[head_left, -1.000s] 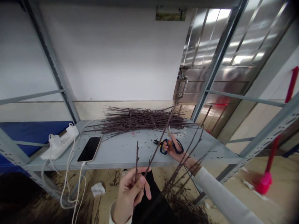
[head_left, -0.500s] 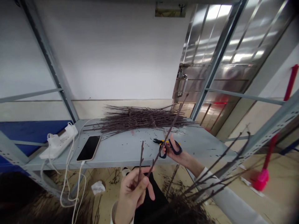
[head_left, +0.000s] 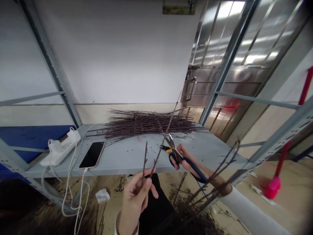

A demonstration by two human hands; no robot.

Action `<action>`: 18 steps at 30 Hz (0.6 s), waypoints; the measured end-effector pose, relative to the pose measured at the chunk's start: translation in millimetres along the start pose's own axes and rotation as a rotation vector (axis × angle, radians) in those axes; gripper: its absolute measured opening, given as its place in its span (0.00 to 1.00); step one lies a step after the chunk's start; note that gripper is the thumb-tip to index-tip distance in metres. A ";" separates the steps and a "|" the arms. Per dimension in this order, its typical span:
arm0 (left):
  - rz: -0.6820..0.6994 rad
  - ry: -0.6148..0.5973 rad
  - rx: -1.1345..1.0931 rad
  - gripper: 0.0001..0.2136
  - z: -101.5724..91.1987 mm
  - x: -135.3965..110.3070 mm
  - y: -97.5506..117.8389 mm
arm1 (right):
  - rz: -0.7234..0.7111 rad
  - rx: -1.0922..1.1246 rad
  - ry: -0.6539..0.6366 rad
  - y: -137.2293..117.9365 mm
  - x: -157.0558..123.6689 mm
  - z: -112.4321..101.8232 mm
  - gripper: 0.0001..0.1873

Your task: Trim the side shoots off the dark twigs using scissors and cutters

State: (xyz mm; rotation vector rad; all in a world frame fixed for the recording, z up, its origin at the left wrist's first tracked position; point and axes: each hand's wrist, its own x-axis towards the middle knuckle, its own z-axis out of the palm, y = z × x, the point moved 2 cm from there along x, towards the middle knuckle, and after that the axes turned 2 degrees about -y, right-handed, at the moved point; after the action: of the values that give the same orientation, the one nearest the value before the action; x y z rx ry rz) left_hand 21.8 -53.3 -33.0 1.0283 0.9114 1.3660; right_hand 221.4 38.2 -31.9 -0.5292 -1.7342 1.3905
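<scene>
My left hand (head_left: 135, 197) is closed, pinching a dark brown forked twig (head_left: 160, 150) near its lower end. One prong is short; the long one leans up and right across the shelf. My right hand (head_left: 183, 158) has its fingers in the dark blue handles of a pair of scissors (head_left: 173, 147). Their blades are spread and lie at the long prong; whether they touch it I cannot tell. Just behind the scissors, yellow-and-black pliers (head_left: 165, 148) rest on the shelf, partly covered.
A large heap of twigs (head_left: 146, 124) lies along the back of the grey metal shelf (head_left: 117, 160). At left are a phone (head_left: 92, 155) on a cable and a white power strip (head_left: 62, 148). More branches (head_left: 215, 182) stick up at lower right, near my right forearm.
The scissors have swung open, their blades now up at the twig. The long prong has shifted left and stands a little steeper. My left hand has moved slightly left.
</scene>
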 end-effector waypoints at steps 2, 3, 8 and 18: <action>-0.011 -0.006 0.014 0.23 0.8 0.9 -0.7 | -0.074 -0.022 0.013 -4.6 -3.4 3.3 0.29; -0.015 -0.007 0.021 0.24 1.4 1.3 -0.7 | -0.102 -0.032 0.011 -6.8 -4.7 4.4 0.29; -0.044 -0.024 0.060 0.25 2.5 3.1 -0.7 | -0.102 -0.061 -0.009 -20.4 -10.7 -2.4 0.28; -0.082 -0.184 0.131 0.23 -7.3 6.4 -18.5 | -0.068 -0.145 0.077 -46.5 -21.1 -18.2 0.29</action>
State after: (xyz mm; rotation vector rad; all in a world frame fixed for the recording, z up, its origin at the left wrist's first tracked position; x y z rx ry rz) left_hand 20.9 -45.5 -52.4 1.1832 0.9032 1.1353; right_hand 255.9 19.2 5.3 -0.5898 -1.7822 1.1887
